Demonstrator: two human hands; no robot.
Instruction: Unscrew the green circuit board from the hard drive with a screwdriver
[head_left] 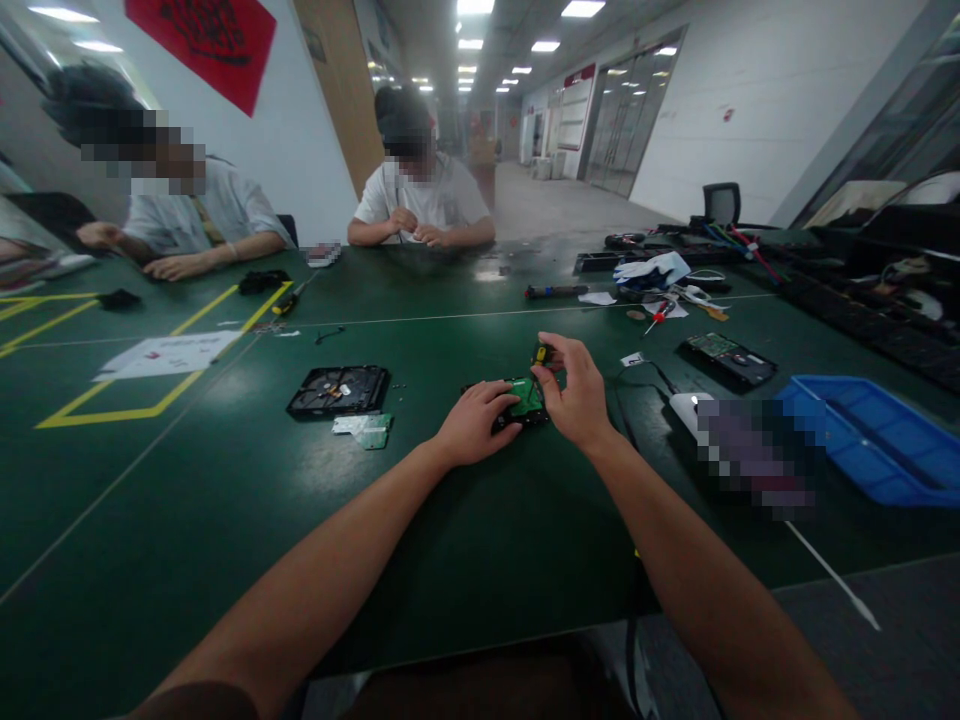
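A hard drive [529, 398] with a green circuit board facing up lies flat on the green table. My left hand [478, 422] holds its left end down, fingers across the top and thumb along the near edge. In my right hand [576, 390] is a screwdriver [540, 356] with a yellow and black handle, pinched upright over the board's right side. The screwdriver's tip is too small to make out. To the left lie a black hard drive [339, 390], a loose circuit board [363, 430] and a few tiny screws [399, 386].
At right are another hard drive [726, 360], a blurred-out device [750, 450] with a cable and a blue tray [885, 440]. Gloves [651, 270], a red screwdriver [660, 316] and a dark tool [556, 292] lie further back. Two people sit across the table.
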